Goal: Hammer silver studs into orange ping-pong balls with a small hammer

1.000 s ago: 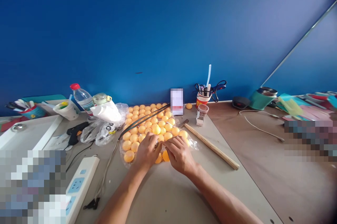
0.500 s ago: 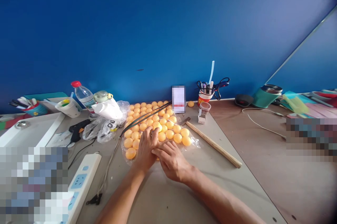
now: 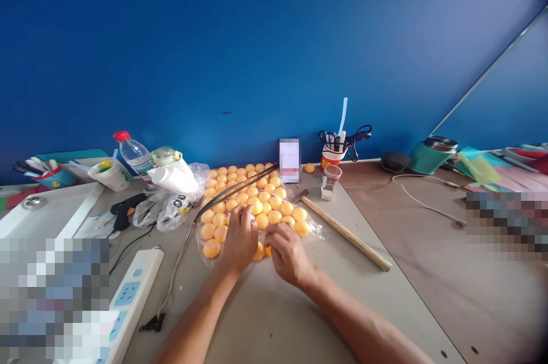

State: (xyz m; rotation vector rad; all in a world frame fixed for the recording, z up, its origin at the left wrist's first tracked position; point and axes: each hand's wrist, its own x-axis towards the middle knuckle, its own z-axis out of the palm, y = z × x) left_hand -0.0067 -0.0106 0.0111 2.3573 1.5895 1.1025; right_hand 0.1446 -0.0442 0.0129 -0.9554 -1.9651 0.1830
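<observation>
Step apparently: working round orange balls [image 3: 243, 198] at near edge of clear plastic sheet [image 3: 316, 231]; left hand [image 3: 240, 238], right hand [image 3: 288, 250] curled, contents indeterminable; next needs light touch

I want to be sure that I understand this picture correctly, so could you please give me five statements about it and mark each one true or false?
1. The left hand and the right hand are at the orange balls. True.
2. The hammer lies left of the balls. False: the hammer lies to their right.
3. The bottle has a red cap. True.
4. The power strip is at the picture's right edge. False: the power strip is on the left.
5. One loose ball lies near the red cup. True.
</observation>
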